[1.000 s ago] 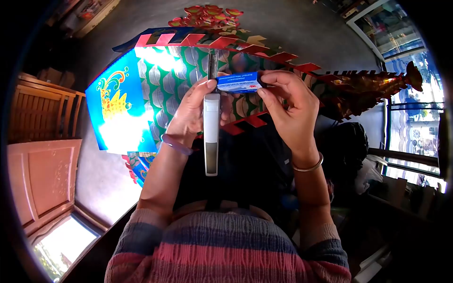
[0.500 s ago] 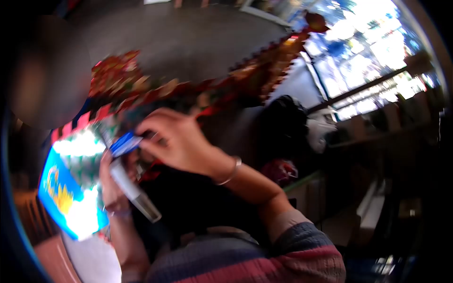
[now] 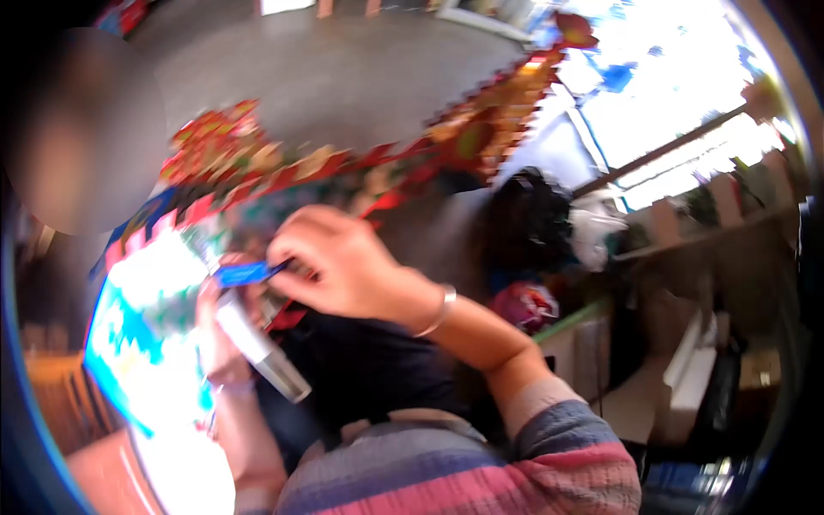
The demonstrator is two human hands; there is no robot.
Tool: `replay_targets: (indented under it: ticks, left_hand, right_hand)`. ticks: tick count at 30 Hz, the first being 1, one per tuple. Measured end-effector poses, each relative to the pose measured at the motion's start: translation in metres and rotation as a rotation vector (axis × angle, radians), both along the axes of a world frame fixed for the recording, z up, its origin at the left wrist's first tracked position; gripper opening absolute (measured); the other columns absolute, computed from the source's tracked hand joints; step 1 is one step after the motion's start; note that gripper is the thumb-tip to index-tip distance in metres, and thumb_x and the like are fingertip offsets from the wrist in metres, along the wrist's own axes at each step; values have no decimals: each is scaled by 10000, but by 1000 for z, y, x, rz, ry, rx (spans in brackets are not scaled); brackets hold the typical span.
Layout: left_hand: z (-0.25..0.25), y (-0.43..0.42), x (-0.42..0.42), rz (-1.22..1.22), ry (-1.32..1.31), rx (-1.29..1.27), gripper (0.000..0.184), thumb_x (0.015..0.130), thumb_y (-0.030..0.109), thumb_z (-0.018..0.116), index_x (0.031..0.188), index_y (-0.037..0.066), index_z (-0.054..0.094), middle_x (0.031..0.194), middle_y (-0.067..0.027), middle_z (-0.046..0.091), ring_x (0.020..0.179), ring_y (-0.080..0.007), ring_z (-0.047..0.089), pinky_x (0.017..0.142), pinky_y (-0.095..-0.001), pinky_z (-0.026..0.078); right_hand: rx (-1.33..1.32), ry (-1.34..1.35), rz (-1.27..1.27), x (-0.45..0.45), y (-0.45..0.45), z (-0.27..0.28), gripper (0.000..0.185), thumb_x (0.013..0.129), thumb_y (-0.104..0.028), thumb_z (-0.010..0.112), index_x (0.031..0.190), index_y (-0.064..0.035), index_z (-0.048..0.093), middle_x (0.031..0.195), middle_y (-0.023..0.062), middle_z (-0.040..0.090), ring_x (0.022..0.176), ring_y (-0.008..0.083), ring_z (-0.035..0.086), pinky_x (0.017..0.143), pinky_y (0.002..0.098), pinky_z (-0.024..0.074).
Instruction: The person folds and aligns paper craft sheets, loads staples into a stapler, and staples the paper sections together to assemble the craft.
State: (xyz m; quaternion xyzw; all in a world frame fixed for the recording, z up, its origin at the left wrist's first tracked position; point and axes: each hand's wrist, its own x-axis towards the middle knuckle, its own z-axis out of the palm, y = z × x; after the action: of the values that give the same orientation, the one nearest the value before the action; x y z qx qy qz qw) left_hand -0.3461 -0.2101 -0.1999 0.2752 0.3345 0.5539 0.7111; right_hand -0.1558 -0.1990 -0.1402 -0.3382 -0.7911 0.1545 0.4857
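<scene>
My right hand (image 3: 348,262) is closed in a pinch, its fingertips on the dark end of a small blue strip-like thing (image 3: 243,275). The other end of this blue thing reaches my left hand (image 3: 221,330). That hand is curled round a long, narrow white object (image 3: 257,343) with a greyish end that slants down to the right. Motion blur hides the exact kind of both things. Just left of my hands is a bright, glossy blue-and-white panel (image 3: 129,343), washed out by glare.
A red and gold paper garland (image 3: 326,163) runs across beyond my hands. A black plastic bag (image 3: 528,215) and a white bag (image 3: 594,232) lie to the right, below a bright window (image 3: 669,94). An orange chair (image 3: 64,386) stands at lower left.
The view has shifted slightly, so most things appear a little further right. My right hand has drawn away from my left, and more of the blue thing and its dark end shows.
</scene>
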Motion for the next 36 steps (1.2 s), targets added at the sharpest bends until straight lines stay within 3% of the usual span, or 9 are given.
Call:
replay_targets:
  ticks: [2,7,15,18,22,29,36]
  left_hand:
    - [-9,4,-7,-88,-61,66,449,834,379,538,1080,6,496,665,-72,548,448,-122,484,385,-217,389]
    - [-17,16,-13,-187,-149,111,450,829,374,557,1065,-6,514,567,-131,541,431,-193,519,391,-274,438]
    - [-16,17,-13,-183,-111,142,450,833,369,542,1065,-16,516,562,-135,543,410,-198,513,376,-274,433]
    - [-16,17,-14,-174,-95,130,457,829,377,540,1060,-17,519,556,-133,541,415,-197,519,377,-270,433]
    - [-15,16,-13,-150,-75,127,464,825,388,541,1059,-12,521,553,-130,544,414,-193,522,373,-271,433]
    - [-15,14,-11,-139,-85,135,456,827,387,538,1064,-2,517,564,-133,553,399,-191,514,360,-267,432]
    - [-13,15,-11,-122,-87,120,444,832,379,535,1060,-1,513,567,-135,555,406,-198,516,379,-278,441]
  right_hand:
    - [-5,-24,-47,-4,-3,-2,196,646,-83,686,775,-71,539,777,90,552,751,271,551,652,349,463]
    - [63,-81,-110,-9,-7,-16,209,647,-58,692,783,-69,534,788,63,538,695,232,544,573,311,457]
    - [201,-109,-132,-9,-8,-26,224,650,-4,679,823,-51,545,791,67,535,678,214,556,560,291,468]
    - [-87,137,-139,-21,-17,-25,248,649,15,676,863,-46,567,791,71,535,663,197,559,535,281,465]
    - [-16,139,-115,-17,-16,-25,214,665,-6,690,850,-45,588,776,76,538,634,176,543,508,249,446]
    - [-220,122,-92,-7,-18,-18,68,717,-4,654,768,-14,610,641,36,551,548,124,501,460,212,384]
    - [-321,69,-32,-5,-19,-7,153,691,20,667,820,-57,639,679,41,573,556,116,520,472,209,407]
